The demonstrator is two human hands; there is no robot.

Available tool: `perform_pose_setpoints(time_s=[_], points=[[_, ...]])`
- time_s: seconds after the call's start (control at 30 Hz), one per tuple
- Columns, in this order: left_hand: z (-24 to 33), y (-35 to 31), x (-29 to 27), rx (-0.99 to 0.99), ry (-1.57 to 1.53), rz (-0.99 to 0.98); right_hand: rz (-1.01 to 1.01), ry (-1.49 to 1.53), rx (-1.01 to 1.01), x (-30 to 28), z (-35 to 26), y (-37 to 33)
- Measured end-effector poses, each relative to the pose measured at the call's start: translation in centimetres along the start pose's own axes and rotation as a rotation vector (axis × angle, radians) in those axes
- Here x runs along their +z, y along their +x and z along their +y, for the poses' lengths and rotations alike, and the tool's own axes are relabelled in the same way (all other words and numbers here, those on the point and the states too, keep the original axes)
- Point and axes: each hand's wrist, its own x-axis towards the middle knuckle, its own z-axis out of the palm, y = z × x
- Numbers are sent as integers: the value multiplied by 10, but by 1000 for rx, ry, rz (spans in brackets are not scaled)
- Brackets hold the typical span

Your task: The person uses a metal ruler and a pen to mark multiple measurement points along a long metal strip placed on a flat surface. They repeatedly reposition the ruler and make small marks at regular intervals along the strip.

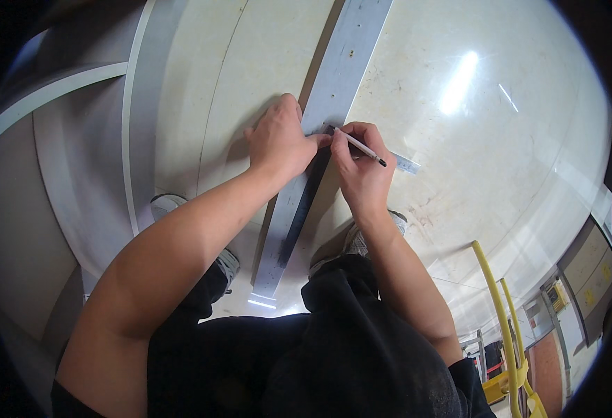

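A long grey board lies lengthwise in front of me, running back between my feet. On it rests an L-shaped carpenter's square, its dark long arm along the board. The short metal arm sticks out past the right edge, partly behind my right hand. My left hand is closed over the board's left edge, thumb pressing near the square's corner. Between the fingers of my right hand is a slim white pencil with a black end, tilted. Its tip meets the board by my left thumb.
A grey panelled frame with pale edges stands at the left. My shoes are on either side of the board on a glossy cream floor. Yellow tubular rails rise at the lower right, with assorted items behind them.
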Motion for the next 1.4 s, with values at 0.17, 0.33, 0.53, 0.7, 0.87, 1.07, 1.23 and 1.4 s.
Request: perform_pose_setpoints(time_s=[0.17,0.33,0.53,0.7,0.87,1.07,1.23,1.4], points=[[2,0,-2,-13,3,-19,11,7,-7,1,3,0],[2,-1,-2,-15,6,-12,10,-19,8,1,0,0],[3,-1,-2,-17,9,-20,15,-51,-2,1,-2,-2],[3,-1,-2,-22,12,-18,22,-21,-4,2,0,-2],[4,-1,-3,-28,11,-23,23,-22,-12,3,-3,-2],[3,-1,-2,-25,9,-11,20,-26,-31,3,-3,-2],[5,-1,-2,-18,15,-13,157,248,-55,-13,8,5],[1,0,0,-16,10,-26,380,135,-117,-60,20,27]])
